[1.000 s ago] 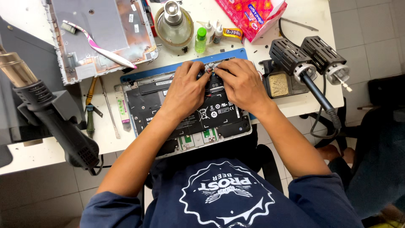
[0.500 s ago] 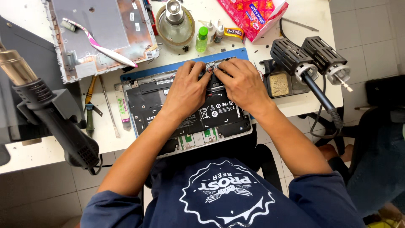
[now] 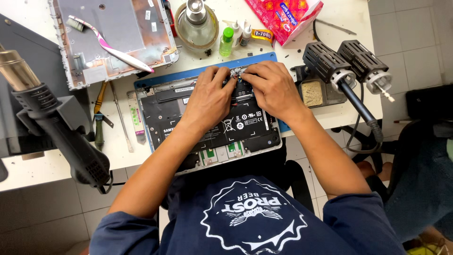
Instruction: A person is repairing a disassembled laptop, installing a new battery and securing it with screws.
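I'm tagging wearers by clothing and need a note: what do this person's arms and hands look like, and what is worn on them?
Both hands, the left hand and the right hand, are bare: no gloves, and no rings or watch that I can see. The forearms are uncovered too. Short dark navy sleeves of a T-shirt with a round white print on the chest end above the elbows.

Both hands — left hand [image 3: 210, 97], right hand [image 3: 269, 87] — on the opened laptop [image 3: 207, 127].

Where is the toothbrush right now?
In the head view the pink and white toothbrush lies slantwise on the detached grey cover panel at upper left, beyond the opened laptop and left of the glass bottle.
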